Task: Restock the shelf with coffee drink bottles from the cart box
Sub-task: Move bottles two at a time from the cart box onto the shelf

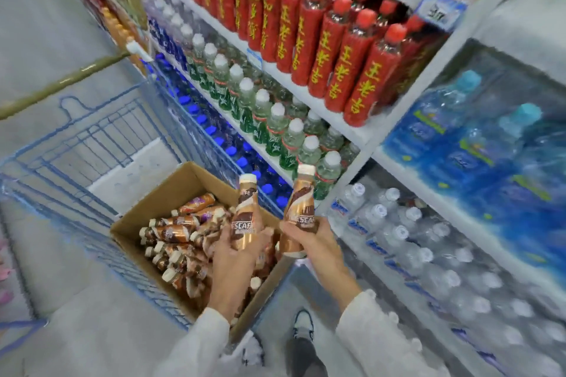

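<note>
Standing nearly upright above the cardboard box (pixel 144 211), one coffee drink bottle (pixel 246 208) is gripped by the left hand (pixel 235 257): fingers and thumb are curled round its lower body, white cap uppermost. A second coffee drink bottle (pixel 301 208) is gripped in the same manner by the right hand (pixel 315 243), tilted slightly to the right, its base showing below the fingers. The two bottles are just beside each other but apart.

Below the left hand, the box is open at the top and holds a heap of identical bottles (pixel 174 234) lying on their sides, caps mostly pointing left. The box sits inside a blue wire cart (pixel 92 138), against its shelf-side wall. An olive bar (pixel 64 81) crosses the upper left of the view.

The shelf unit (pixel 309 98) stands just beside the cart on the right. One level carries red bottles (pixel 337 49) with yellow characters and red caps. The level beneath carries clear bottles with green labels (pixel 269 122) and white caps; the level under that carries blue-capped bottles (pixel 214 131), seen through the cart mesh. The bay further right holds shrink-wrapped water packs (pixel 398 239) low down and blue-wrapped packs (pixel 490 147) above.

White sleeves (pixel 379 333) cover both forearms. One shoe (pixel 303 323) is visible between the arms, on the grey floor (pixel 39 40)
</note>
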